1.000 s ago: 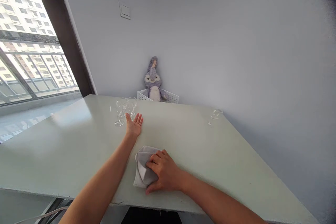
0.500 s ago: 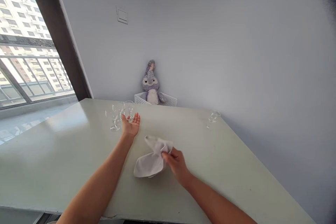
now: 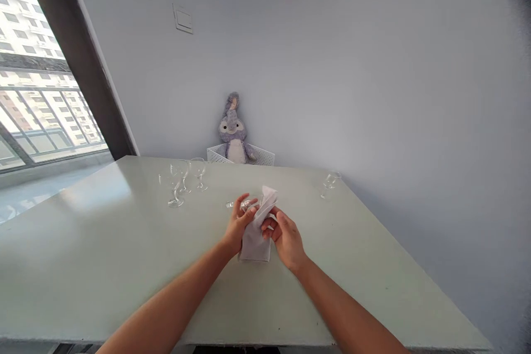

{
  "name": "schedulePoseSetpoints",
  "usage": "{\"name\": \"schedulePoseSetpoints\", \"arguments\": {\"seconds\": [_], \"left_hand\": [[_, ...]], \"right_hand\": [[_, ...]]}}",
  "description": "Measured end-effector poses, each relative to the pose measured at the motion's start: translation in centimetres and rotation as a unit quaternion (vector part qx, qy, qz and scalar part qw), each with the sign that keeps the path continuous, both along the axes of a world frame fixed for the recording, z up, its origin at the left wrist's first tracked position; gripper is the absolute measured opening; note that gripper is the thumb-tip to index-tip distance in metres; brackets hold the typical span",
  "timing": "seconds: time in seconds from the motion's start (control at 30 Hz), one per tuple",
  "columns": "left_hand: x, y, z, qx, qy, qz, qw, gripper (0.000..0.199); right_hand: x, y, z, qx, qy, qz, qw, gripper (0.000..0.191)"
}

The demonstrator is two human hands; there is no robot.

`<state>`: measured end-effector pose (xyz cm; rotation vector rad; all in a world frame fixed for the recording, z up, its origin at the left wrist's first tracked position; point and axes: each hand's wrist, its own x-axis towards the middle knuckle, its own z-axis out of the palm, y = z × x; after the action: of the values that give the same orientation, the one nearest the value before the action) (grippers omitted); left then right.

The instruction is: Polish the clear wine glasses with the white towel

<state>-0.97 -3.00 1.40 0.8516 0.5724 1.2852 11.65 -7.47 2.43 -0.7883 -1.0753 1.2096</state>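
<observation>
My left hand (image 3: 236, 229) is closed around a clear stemmed glass (image 3: 248, 204), which lies tilted on its side in the air with its foot toward the left. A pale grey-white cloth (image 3: 256, 244) hangs over the glass's mouth end. My right hand (image 3: 288, 239) has its fingers curled on the cloth, at the right side of the glass. The fold of the cloth partly hides the glass's bowl and rim. Both hands are above the middle of the table.
Three stemmed glasses stand at the back left, the nearest glass (image 3: 174, 191) in front. Another glass (image 3: 331, 181) is near the table's (image 3: 352, 276) right edge. Behind, a plush rabbit (image 3: 234, 133) sits in a white basket (image 3: 265, 157) against the wall.
My left hand, earlier open beside the glasses at the left, now holds a glass nearer the middle. My right hand has brought the cloth up against it.
</observation>
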Motion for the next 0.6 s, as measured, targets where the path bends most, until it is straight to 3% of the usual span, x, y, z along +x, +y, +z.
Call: {"name": "schedulePoseSetpoints", "arguments": {"seconds": [0.07,0.2,0.37,0.6], "left_hand": [[0.2,-0.5,-0.1,-0.009,0.015,-0.018,1.0,0.051],[0.4,-1.0,-0.2,-0.02,0.009,-0.039,0.999,0.057],[0.2,-0.6,-0.8,-0.025,0.026,-0.031,0.999,0.056],[-0.5,0.5,-1.5,-0.008,0.027,-0.043,0.999,0.055]], "right_hand": [[-0.3,-0.5,0.0,0.056,-0.13,-0.013,0.99,0.028],[0.0,-0.5,-0.4,0.131,-0.309,-0.097,0.937,0.025],[0.5,0.4,-1.0,0.156,-0.369,-0.105,0.91,0.018],[0.7,0.7,-1.9,0.159,-0.417,-0.17,0.878,0.013]]}}
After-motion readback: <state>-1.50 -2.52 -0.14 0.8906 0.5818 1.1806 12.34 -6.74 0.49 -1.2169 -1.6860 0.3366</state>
